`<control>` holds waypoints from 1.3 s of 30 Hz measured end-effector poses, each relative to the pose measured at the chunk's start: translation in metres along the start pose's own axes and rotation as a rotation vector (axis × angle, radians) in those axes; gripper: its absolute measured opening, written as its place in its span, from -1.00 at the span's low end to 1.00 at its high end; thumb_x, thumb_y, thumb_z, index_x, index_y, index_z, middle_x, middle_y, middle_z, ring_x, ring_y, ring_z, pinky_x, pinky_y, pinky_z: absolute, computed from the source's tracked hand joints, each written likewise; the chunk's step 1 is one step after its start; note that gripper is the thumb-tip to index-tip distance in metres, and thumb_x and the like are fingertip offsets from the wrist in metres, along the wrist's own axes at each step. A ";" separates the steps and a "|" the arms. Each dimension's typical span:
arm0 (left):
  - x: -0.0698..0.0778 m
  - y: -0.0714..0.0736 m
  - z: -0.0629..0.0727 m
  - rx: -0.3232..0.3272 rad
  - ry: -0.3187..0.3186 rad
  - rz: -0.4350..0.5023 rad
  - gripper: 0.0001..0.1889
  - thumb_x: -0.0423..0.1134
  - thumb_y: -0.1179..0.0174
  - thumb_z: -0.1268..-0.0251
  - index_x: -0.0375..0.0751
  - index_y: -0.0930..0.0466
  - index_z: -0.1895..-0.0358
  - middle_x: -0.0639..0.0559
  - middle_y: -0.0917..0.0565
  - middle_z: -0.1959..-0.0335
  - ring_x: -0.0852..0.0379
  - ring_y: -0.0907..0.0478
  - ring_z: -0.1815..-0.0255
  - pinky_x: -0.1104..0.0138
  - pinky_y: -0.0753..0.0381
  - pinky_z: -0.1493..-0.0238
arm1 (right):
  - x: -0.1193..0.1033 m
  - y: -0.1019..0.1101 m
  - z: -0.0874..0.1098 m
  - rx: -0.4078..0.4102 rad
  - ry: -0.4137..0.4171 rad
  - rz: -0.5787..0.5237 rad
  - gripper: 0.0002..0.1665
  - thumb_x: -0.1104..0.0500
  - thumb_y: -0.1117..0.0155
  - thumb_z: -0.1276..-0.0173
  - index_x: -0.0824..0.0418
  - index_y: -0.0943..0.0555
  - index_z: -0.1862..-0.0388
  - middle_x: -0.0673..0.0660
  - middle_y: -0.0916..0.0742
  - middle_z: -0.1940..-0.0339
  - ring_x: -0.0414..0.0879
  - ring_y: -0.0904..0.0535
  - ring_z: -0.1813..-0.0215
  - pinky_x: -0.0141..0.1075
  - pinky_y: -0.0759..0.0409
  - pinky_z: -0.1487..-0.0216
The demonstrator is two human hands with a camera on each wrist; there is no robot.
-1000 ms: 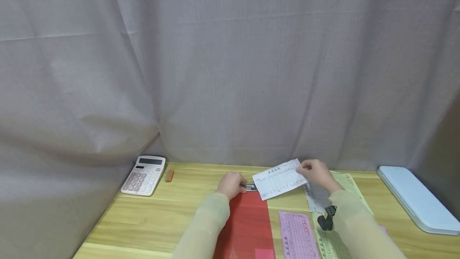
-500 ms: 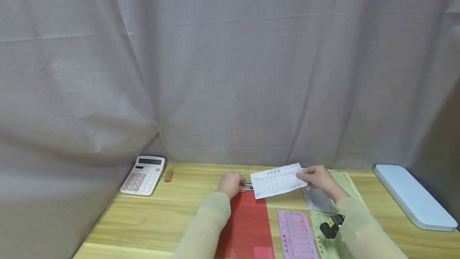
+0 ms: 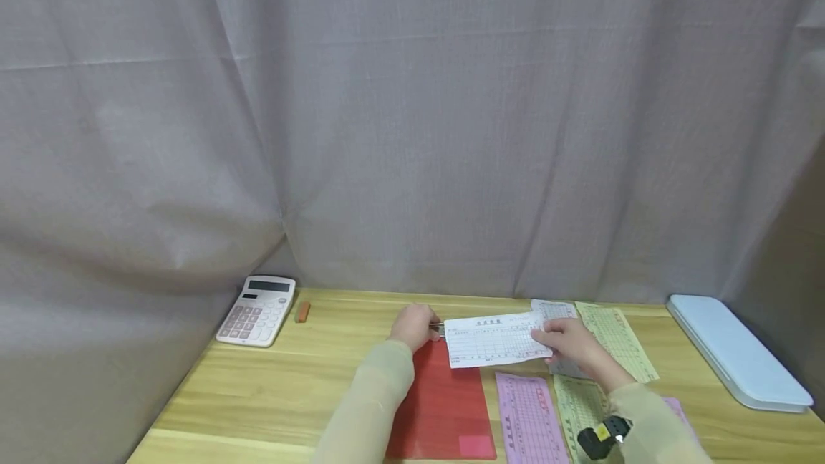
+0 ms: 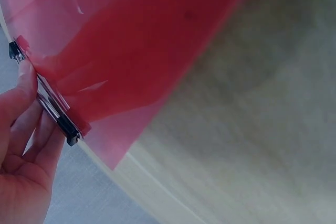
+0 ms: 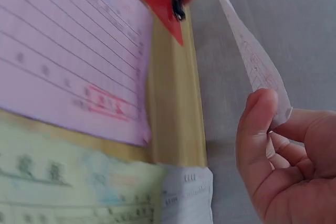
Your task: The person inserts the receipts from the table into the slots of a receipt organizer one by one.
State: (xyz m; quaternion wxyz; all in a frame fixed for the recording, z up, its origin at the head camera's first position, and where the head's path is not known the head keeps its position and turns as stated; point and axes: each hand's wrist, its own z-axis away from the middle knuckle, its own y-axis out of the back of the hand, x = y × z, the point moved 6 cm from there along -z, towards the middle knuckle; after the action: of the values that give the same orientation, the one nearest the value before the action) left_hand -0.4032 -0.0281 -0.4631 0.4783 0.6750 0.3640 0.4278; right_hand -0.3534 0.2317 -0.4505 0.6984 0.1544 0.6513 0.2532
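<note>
At the far end of a red translucent folder [image 3: 445, 407], my left hand [image 3: 411, 326] pinches its metal clip [image 4: 52, 103], thumb on top and fingers beneath. My right hand [image 3: 570, 342] holds a white printed form slip [image 3: 493, 341] by its right end, between thumb and fingers. The slip is raised, its left end overlapping the clip and the folder's top in the head view. In the right wrist view the slip [image 5: 257, 59] appears nearly edge-on, with the black end of the clip [image 5: 177, 6] beyond it.
Right of the folder lie a pink slip [image 3: 531, 417], yellow-green slips [image 3: 615, 342] and another white slip [image 3: 551, 305]. A calculator [image 3: 258, 310] and a small orange-brown block [image 3: 303, 312] are at the back left. A pale blue case [image 3: 741, 349] lies at the right. Grey curtain [image 3: 412, 127] hangs behind.
The right hand has lowered the white slip and brought it slightly left, turning it from slanted to nearly level over the folder's top. The left hand stays at the clip.
</note>
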 end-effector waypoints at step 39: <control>-0.003 -0.002 -0.003 0.033 -0.088 -0.019 -0.90 -0.13 -0.46 0.09 0.02 -0.74 0.49 0.27 -0.68 0.54 0.30 -0.49 0.52 0.42 -0.50 0.37 | -0.011 -0.101 -0.009 -0.016 -0.225 -0.418 -0.70 0.36 -0.21 -0.25 0.61 -0.50 0.14 0.15 -0.62 0.64 -0.18 -0.55 0.66 -0.39 -0.63 0.56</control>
State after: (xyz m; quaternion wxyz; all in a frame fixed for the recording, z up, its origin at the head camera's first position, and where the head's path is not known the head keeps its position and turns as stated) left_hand -0.4075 -0.0293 -0.4657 0.4866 0.6976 0.3560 0.3871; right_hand -0.3474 0.1416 -0.4975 0.8052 0.0377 0.5851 0.0894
